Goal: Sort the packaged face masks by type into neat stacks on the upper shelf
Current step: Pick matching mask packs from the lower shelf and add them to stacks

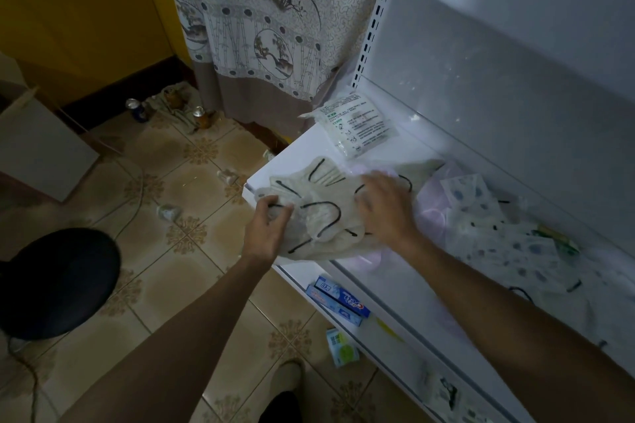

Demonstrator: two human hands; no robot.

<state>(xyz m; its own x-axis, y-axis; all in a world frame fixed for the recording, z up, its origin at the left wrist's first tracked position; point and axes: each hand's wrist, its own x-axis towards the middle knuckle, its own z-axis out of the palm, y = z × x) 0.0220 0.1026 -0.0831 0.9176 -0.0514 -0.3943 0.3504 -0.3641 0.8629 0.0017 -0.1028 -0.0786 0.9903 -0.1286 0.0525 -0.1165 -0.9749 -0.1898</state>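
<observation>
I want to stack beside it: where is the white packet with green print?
Head view: the white packet with green print lies at the upper shelf's far left corner, below the slotted upright, just beyond the pile of black-looped masks.

right hand [381, 208]: motion-blurred, fingertips unclear
masks [319, 216]: right part hidden under that hand
packet [357, 125]: print too small to read
stool [58, 282]: cut off by left edge
right pile [515, 251]: dim, blurred, types hard to tell
</observation>
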